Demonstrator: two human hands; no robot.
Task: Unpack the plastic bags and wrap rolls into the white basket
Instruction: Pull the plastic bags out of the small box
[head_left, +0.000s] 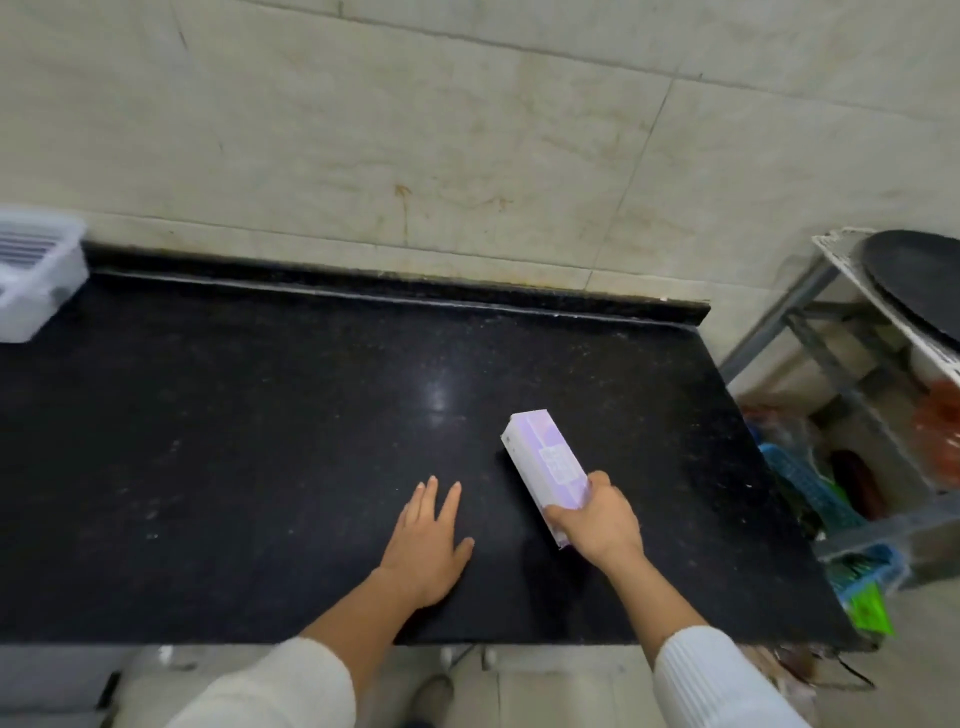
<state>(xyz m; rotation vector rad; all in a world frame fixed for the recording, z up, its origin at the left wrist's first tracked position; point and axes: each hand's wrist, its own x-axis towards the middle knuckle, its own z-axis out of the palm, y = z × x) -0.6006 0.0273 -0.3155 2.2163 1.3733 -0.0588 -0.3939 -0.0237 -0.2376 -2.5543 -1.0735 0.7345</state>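
Head view: right hand (597, 522) grips wrap box (545, 462), long axis pointing far-left; left hand (426, 540) flat.

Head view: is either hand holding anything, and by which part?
The right hand holds a long white-and-lilac cardboard box; the grip is around its near end. The left hand holds nothing, spread open over the black stone counter.
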